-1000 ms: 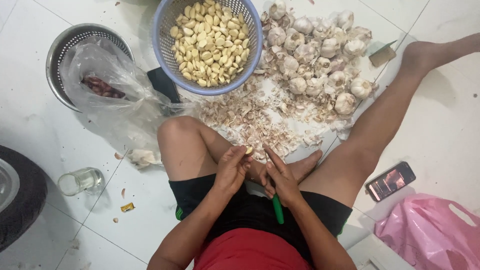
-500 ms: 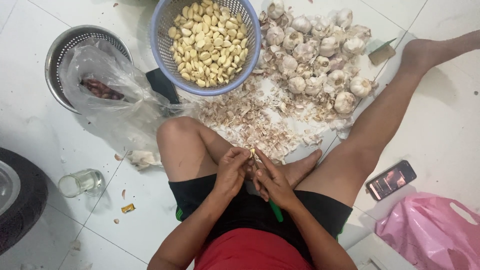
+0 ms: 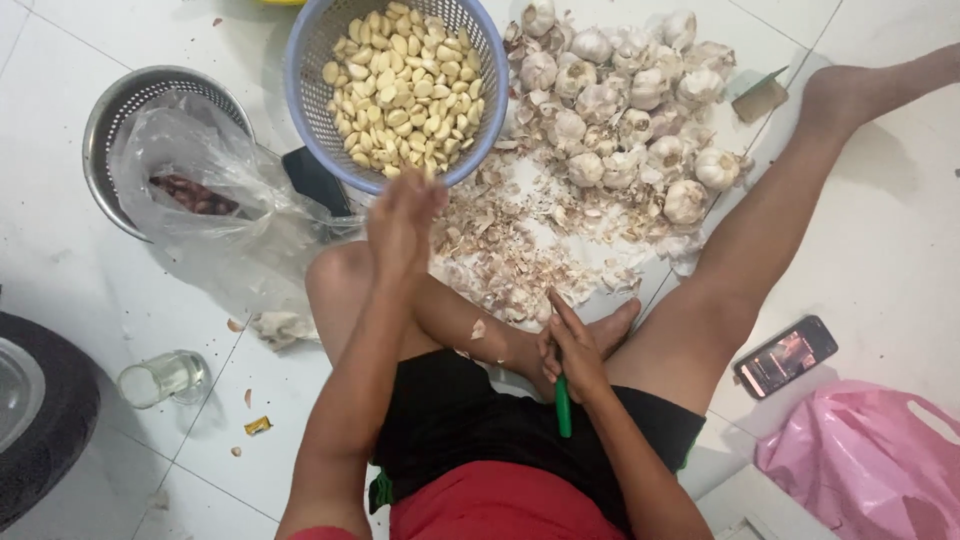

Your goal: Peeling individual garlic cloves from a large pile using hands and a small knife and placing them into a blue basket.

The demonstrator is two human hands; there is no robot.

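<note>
I sit on a white tiled floor with my legs spread. My left hand is stretched out, blurred, at the near rim of a blue basket filled with peeled garlic cloves; whether it holds a clove I cannot tell. My right hand rests by my foot, gripping a green-handled knife. Garlic skins lie heaped between my legs. Whole garlic bulbs are piled beyond them.
A metal colander at the left holds a clear plastic bag with dark red shallots. A small glass lies near my left side. A phone and a pink bag lie at the right. A dark round object is at the far left.
My left hand has left my right hand and reached forward to the blue basket's rim. My right hand stays by my foot with the knife.
</note>
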